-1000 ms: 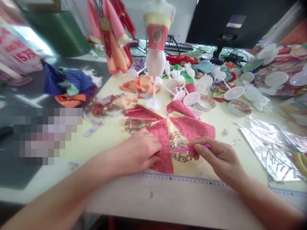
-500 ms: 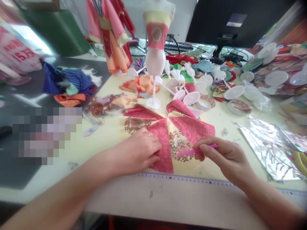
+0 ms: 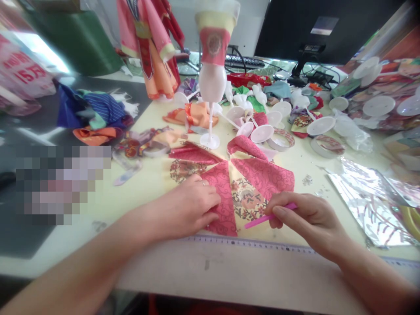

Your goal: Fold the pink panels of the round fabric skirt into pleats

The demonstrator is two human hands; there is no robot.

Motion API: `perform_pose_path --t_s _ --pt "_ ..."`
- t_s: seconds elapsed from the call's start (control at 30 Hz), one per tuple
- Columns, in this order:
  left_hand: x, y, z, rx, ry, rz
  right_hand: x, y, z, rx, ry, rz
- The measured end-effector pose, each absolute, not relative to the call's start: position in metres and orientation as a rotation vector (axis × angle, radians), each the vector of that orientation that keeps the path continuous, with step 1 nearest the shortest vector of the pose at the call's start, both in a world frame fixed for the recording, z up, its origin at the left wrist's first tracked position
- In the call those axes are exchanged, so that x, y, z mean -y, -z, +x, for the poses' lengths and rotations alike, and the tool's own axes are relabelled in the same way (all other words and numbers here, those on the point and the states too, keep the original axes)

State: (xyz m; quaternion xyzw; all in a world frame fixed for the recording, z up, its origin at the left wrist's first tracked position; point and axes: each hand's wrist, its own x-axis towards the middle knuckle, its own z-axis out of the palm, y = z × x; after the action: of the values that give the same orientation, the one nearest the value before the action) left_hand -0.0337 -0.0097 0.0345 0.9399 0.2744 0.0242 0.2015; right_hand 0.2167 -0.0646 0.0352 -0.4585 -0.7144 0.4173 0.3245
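Clock centred on the panelled cloth [image 3: 226, 210], 12 pointing away from the wearer. Left hand [image 3: 195, 205], at 8: palm down on the cloth, fingers bent; cannot tell whether it pinches the fabric or merely presses it. Cloth: red and flowered cream panels fanned out, a fold standing up at 1, upper edge near the foot of the white dress form [image 3: 213, 83] at 12. Measuring strip [image 3: 243, 243] at 6, along the near side. Right hand [image 3: 297, 216], at 4: pink stick [image 3: 254, 223] pinched between thumb and fingers, tip angled toward 6 (contact with the cloth not resolvable). Risks, judged: panels could skew or pucker if the left hand lifts or drags; the stick could stray off line if it rolls in the fingertips; the dress form could be nudged if the cloth slides toward 12. Writing, left to right: plastic bag [image 3: 24, 72] at 10 shows red characters, "15万" legible; strip numerals too small; tape rolls [image 3: 328, 146] between 1 and 3 carry red print, illegible; label [image 3: 324, 25] on black monitor [image 3: 292, 33] at 1, unreadable.
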Motion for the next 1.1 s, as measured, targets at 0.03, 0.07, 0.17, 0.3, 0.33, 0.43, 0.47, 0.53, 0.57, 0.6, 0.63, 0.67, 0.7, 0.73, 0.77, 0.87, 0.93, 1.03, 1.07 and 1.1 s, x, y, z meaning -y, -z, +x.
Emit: perform_pose_path --t_s 0.03,0.07,0.17,0.3,0.33,0.43,0.47,0.53,0.57,0.6,0.63,0.67,0.7,0.73,0.77,0.87,0.93,1.03,1.07,1.1 --pt "0.0097 -0.0348 -0.0336 -0.767 -0.073 2.625 0.0646 -0.035 0.2168 1.889 -1.081 -1.195" --pt "0.0098 -0.0351 -0.0335 -0.769 -0.072 2.623 0.0646 -0.0348 0.217 1.903 -1.069 -1.188" --pt "0.0097 -0.036 -0.0329 -0.773 -0.043 2.62 0.0649 -0.0343 0.2172 1.921 -1.056 -1.177" --pt "0.0096 -0.0367 -0.0323 -0.778 -0.024 2.627 0.0652 -0.0344 0.2172 1.914 -1.074 -1.182" --pt "0.0096 -0.0367 -0.0322 -0.779 -0.03 2.629 0.0652 -0.0345 0.2172 1.914 -1.078 -1.187" --pt "0.0097 -0.0363 -0.0323 -0.78 -0.052 2.632 0.0654 -0.0351 0.2169 1.921 -1.091 -1.196" --pt "0.0097 -0.0361 -0.0324 -0.779 -0.057 2.631 0.0655 -0.0352 0.2168 1.922 -1.095 -1.195" --pt "0.0096 -0.0357 -0.0325 -0.773 -0.06 2.63 0.0656 -0.0353 0.2168 1.924 -1.098 -1.191" --pt "0.0095 -0.0355 -0.0326 -0.772 -0.055 2.629 0.0657 -0.0352 0.2168 1.924 -1.1 -1.189" --pt "0.0094 -0.0354 -0.0326 -0.772 -0.048 2.629 0.0657 -0.0351 0.2169 1.923 -1.1 -1.188" --pt "0.0093 -0.0353 -0.0326 -0.774 -0.036 2.629 0.0657 -0.0349 0.217 1.923 -1.103 -1.186" --pt "0.0092 -0.0352 -0.0326 -0.778 -0.024 2.629 0.0656 -0.0347 0.217 1.925 -1.107 -1.183" --pt "0.0092 -0.0353 -0.0326 -0.781 -0.013 2.629 0.0655 -0.0343 0.2171 1.926 -1.111 -1.181" --pt "0.0092 -0.0354 -0.0326 -0.785 -0.005 2.628 0.0653 -0.0339 0.2172 1.925 -1.112 -1.175" --pt "0.0093 -0.0357 -0.0326 -0.785 -0.002 2.627 0.0652 -0.0336 0.2172 1.927 -1.111 -1.172" --pt "0.0096 -0.0371 -0.0322 -0.784 0.006 2.623 0.0652 -0.033 0.2176 1.929 -1.105 -1.173" --pt "0.0098 -0.0382 -0.0318 -0.785 0.023 2.619 0.0655 -0.0332 0.2179 1.937 -1.107 -1.177" --pt "0.01 -0.0388 -0.0314 -0.789 0.041 2.617 0.0656 -0.0336 0.2178 1.947 -1.102 -1.17" --pt "0.01 -0.0386 -0.0315 -0.788 0.04 2.617 0.0655 -0.0337 0.2176 1.951 -1.095 -1.168" --pt "0.01 -0.0382 -0.0316 -0.787 0.038 2.618 0.0654 -0.0336 0.2174 1.955 -1.089 -1.169"
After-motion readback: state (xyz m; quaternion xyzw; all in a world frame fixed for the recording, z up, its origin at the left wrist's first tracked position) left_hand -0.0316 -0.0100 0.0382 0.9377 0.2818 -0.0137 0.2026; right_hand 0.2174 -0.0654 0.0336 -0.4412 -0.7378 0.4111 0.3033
